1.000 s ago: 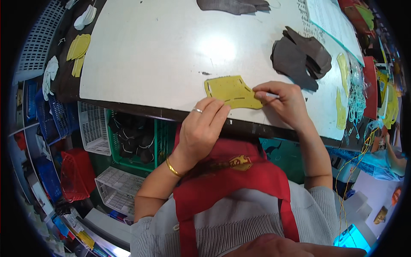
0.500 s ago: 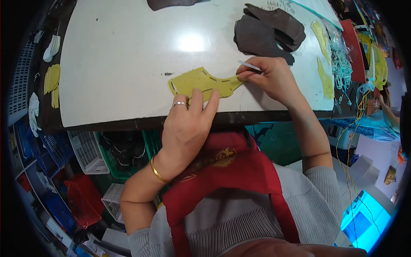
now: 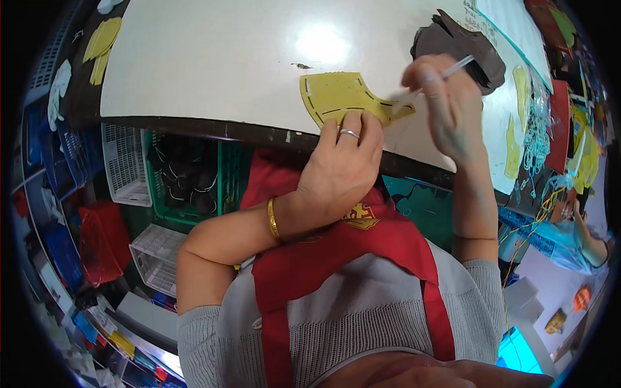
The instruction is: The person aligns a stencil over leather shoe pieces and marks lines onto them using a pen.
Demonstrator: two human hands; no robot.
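A yellow card template point(image 3: 337, 90) with slots along its edges lies near the front edge of the white table point(image 3: 213, 71). My left hand point(image 3: 346, 158) rests on its near side, fingers laid flat on the card and a ring on one of them. To the right, my right hand point(image 3: 449, 113) is raised above the table, smeared by motion. A slim silver pen point(image 3: 459, 66) is held in it, pointing up and right. Whether anything lies under the template is hidden. Behind the right hand sits a pile of dark brown leather pieces point(image 3: 488, 55).
More yellow templates lie at the table's right point(image 3: 511, 152) and at the far left point(image 3: 100, 42). Tangled pale cord point(image 3: 535, 129) hangs by the right edge. Below the table stand a green crate point(image 3: 223, 165) of dark pieces and white crates point(image 3: 162, 249). Another person's arm point(image 3: 588, 239) shows at far right.
My right hand has lifted away from the template's narrow end with the pen. The left hand stays on the template, its fingers closer together. The whole view has shifted and turned.
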